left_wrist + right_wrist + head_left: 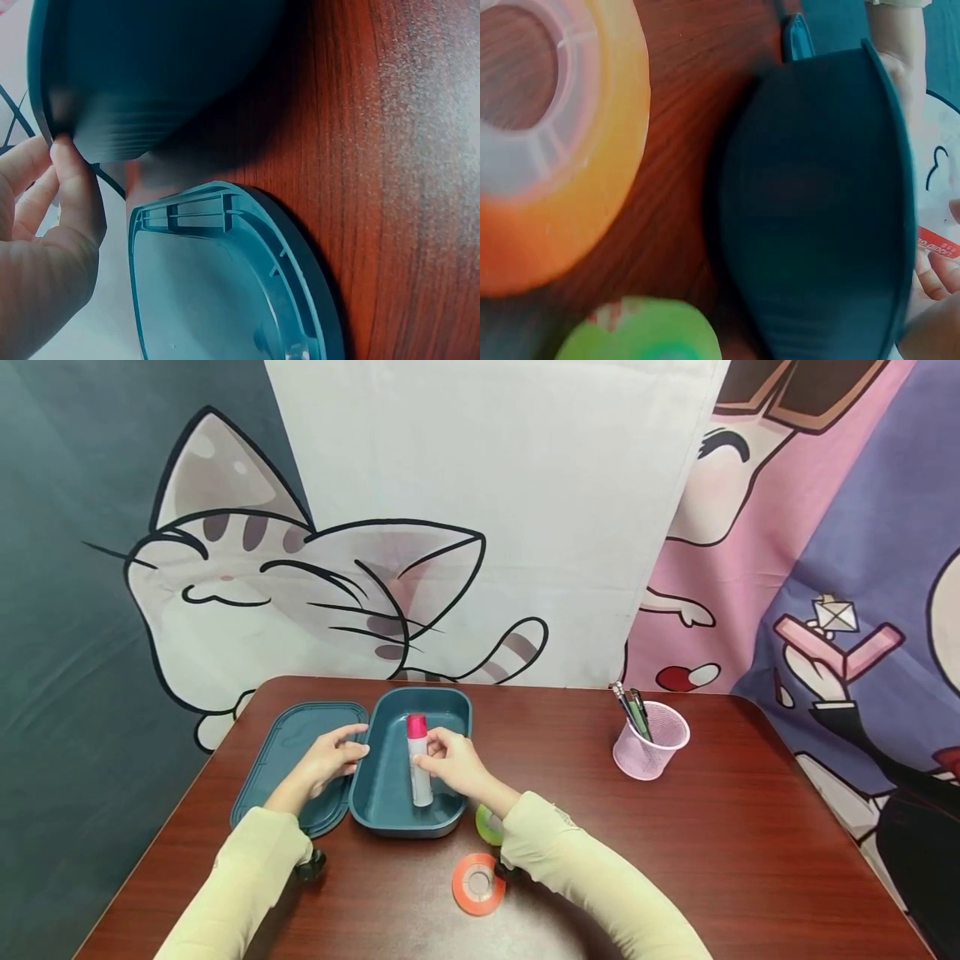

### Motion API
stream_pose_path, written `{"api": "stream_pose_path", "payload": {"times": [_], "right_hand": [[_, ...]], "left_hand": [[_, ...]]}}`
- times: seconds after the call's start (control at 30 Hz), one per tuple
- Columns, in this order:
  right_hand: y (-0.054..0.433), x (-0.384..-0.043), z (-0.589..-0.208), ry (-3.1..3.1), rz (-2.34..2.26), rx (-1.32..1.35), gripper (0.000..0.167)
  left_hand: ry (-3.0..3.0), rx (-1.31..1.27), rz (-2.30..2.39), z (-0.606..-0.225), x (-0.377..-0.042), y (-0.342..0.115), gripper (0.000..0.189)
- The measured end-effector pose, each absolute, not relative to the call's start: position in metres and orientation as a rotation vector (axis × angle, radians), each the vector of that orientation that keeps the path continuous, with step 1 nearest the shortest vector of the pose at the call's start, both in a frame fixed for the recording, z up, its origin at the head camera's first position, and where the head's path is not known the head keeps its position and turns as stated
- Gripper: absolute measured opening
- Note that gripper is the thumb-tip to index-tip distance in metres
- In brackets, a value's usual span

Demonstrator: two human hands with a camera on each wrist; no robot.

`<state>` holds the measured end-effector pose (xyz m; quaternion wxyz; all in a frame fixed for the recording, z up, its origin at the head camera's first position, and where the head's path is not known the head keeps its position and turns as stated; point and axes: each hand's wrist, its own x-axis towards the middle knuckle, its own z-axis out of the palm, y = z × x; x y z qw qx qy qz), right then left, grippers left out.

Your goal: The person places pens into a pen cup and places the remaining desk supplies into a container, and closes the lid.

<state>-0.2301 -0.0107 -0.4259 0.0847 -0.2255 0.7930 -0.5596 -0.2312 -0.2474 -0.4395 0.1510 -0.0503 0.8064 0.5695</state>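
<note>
A glue bottle, white with a pinkish-red cap, is held between the thumb and fingers of my right hand. It stands tilted over the inside of a dark teal box. In the right wrist view the box wall hides much of the bottle, and part of its red label shows. My left hand pinches the box's left rim; in the left wrist view its fingertips meet at that rim. The teal lid lies on the table beneath the left hand, left of the box.
An orange tape roll lies in front of the box near my right forearm. A green tape roll, partly hidden by the sleeve, sits beside the box's front right corner. A pink mesh cup with pens stands at the back right.
</note>
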Motion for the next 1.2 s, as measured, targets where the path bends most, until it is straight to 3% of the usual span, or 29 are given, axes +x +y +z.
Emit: {"api": "stream_pose_path", "payload": {"times": [0.5, 1.2], "right_hand": [[-0.04, -0.231, -0.446, 2.448, -1.456, -0.566, 0.02], [-0.048, -0.229, -0.456, 2.549, -0.982, -0.703, 0.02]], "left_hand": [[2.315, -0.157, 1.654, -0.439, -0.232, -0.247, 0.053], [2.33, -0.158, 1.635, -0.443, -0.232, -0.246, 0.053]]}}
